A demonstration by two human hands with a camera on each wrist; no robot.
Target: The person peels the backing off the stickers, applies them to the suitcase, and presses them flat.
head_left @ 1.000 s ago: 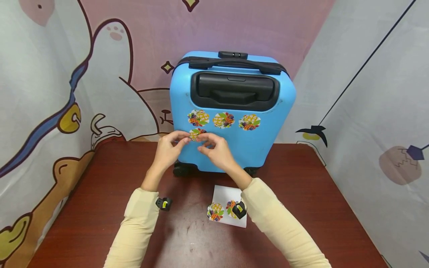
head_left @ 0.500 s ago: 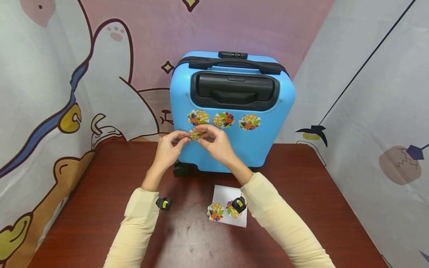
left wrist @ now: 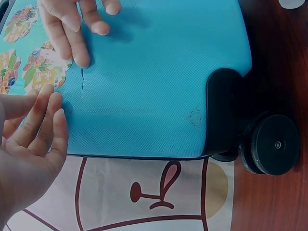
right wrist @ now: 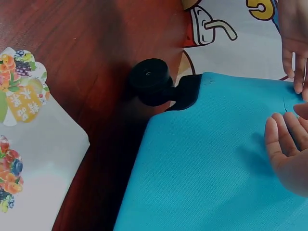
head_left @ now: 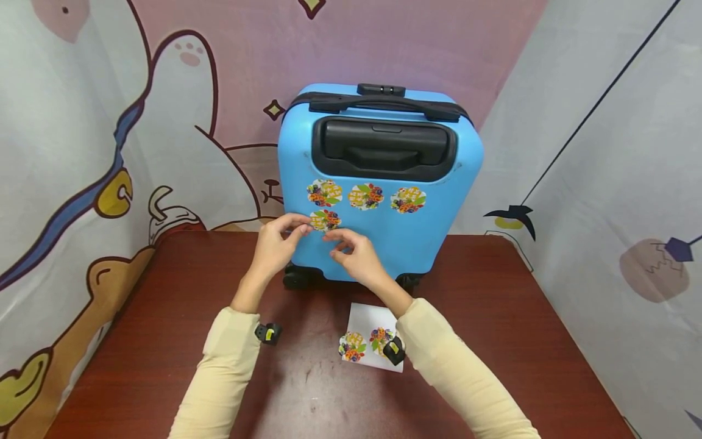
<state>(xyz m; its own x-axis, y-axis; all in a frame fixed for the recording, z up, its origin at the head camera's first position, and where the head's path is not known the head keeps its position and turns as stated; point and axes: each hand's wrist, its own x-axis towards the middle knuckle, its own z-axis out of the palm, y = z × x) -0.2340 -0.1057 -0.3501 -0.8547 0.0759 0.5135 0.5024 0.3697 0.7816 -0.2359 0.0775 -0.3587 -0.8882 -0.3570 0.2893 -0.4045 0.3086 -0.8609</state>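
Observation:
A round fruit-print sticker lies on the front of the blue suitcase, below a row of similar stickers. My left hand pinches at its left edge, thumb and forefinger close together in the head view. The fingertips of my right hand touch the suitcase at the sticker's lower right edge, fingers loosely bent. In the left wrist view the sticker sits between both hands' fingertips. The right wrist view shows the right hand over the blue shell, with the sticker hidden.
On the brown table in front of the suitcase lies a white sheet with fruit-print stickers, partly covered by the right wrist camera. Black wheels are at the suitcase's base. A cartoon-printed cloth hangs behind.
My right hand rose over the sticker, then moved down to its lower right edge, uncovering more of the print. The left hand has stayed at the left edge.

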